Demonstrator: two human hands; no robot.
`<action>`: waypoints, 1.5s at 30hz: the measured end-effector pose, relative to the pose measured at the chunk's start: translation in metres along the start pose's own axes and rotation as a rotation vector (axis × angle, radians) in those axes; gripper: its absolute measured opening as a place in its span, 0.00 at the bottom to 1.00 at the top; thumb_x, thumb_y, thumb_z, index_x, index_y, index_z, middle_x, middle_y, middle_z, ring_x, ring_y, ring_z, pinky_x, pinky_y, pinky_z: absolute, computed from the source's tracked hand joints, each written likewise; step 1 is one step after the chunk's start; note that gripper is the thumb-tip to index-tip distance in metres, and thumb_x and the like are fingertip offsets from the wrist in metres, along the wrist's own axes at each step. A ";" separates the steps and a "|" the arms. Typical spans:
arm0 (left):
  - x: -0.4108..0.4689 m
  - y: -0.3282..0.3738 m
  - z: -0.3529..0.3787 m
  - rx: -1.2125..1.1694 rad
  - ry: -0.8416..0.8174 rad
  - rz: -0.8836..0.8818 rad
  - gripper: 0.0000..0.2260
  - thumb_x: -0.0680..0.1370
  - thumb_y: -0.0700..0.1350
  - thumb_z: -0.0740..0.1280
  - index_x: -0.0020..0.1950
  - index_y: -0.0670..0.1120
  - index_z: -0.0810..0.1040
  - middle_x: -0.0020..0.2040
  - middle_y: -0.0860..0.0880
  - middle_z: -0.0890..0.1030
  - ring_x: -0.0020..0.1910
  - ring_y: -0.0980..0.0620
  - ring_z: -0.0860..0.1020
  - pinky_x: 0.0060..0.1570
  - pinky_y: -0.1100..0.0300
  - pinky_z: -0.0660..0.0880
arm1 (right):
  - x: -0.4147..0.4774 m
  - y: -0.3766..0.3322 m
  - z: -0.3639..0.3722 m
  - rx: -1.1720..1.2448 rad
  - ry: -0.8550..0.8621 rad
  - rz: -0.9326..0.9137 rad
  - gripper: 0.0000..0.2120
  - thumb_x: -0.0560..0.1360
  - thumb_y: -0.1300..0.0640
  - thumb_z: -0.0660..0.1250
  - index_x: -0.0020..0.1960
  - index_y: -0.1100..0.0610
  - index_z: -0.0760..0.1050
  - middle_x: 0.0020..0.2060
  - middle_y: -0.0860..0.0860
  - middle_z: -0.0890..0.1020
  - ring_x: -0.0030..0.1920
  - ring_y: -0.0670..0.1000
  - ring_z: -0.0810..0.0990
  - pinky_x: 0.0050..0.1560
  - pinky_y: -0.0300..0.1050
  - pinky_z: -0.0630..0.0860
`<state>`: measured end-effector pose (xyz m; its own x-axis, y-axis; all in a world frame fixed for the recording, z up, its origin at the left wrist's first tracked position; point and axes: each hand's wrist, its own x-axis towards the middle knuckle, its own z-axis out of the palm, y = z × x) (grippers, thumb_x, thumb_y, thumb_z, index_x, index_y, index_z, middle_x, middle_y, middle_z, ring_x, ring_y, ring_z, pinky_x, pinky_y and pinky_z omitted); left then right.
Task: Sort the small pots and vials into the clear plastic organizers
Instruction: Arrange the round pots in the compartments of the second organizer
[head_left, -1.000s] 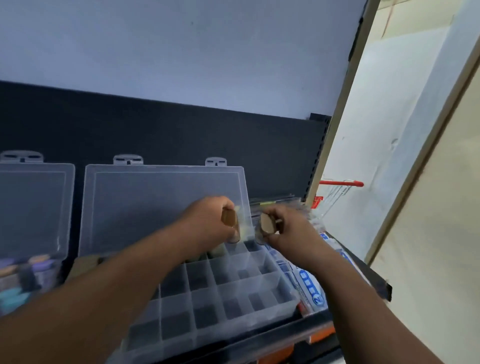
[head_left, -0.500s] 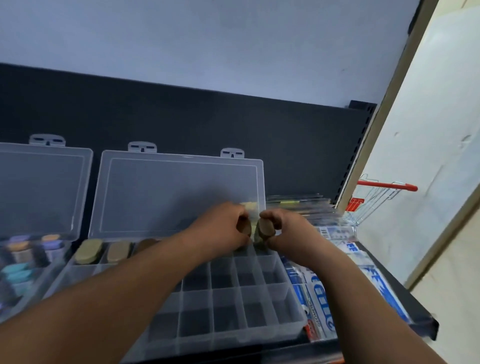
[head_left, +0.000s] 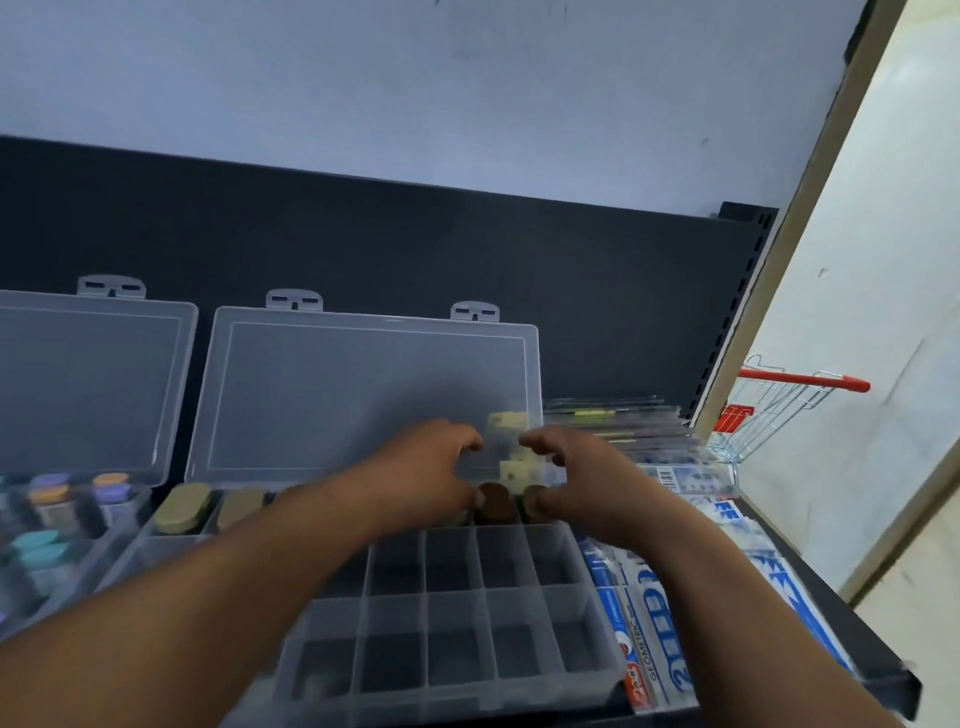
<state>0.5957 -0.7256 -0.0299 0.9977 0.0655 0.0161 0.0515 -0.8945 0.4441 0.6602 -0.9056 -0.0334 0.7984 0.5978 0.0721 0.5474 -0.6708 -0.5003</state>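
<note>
Shelf organizer (head_left: 457, 590) back row: brown pot (head_left: 493, 505) between left hand (head_left: 426, 467), right hand (head_left: 582, 473).

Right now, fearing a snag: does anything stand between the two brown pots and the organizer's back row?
Nothing visible does. The lid stands open behind, and both brown pots already sit in the organizer's back row, at the left hand and right hand.

Pale blue-grey wall (head_left: 415, 93) up top, dark shelf back panel (head_left: 363, 244) below, tan frame (head_left: 810, 218) slanting right, off-white wall (head_left: 883, 312) beyond, tiny red-handled trolley (head_left: 769, 410) parked there.
</note>
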 end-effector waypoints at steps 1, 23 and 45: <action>-0.001 -0.005 -0.006 0.028 0.005 -0.003 0.23 0.74 0.45 0.71 0.69 0.51 0.72 0.65 0.51 0.73 0.62 0.51 0.72 0.63 0.57 0.69 | 0.001 -0.005 0.000 -0.014 0.012 -0.030 0.29 0.72 0.60 0.69 0.71 0.48 0.68 0.68 0.47 0.73 0.64 0.48 0.73 0.57 0.39 0.71; -0.020 -0.046 -0.015 0.229 -0.085 -0.078 0.17 0.73 0.48 0.70 0.61 0.52 0.78 0.58 0.48 0.78 0.57 0.48 0.74 0.59 0.51 0.74 | 0.028 -0.049 0.040 -0.328 -0.151 -0.122 0.14 0.75 0.54 0.67 0.60 0.50 0.78 0.58 0.53 0.80 0.58 0.56 0.76 0.61 0.54 0.73; -0.065 -0.057 -0.036 0.065 0.032 -0.123 0.27 0.75 0.51 0.70 0.72 0.51 0.67 0.67 0.49 0.70 0.65 0.49 0.70 0.66 0.55 0.68 | 0.007 -0.079 0.040 -0.267 -0.039 -0.125 0.24 0.78 0.50 0.64 0.73 0.52 0.66 0.71 0.52 0.68 0.70 0.54 0.66 0.71 0.51 0.64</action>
<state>0.5266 -0.6625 -0.0239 0.9820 0.1889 -0.0060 0.1766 -0.9056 0.3857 0.6128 -0.8306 -0.0276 0.7131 0.6961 0.0835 0.6918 -0.6793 -0.2448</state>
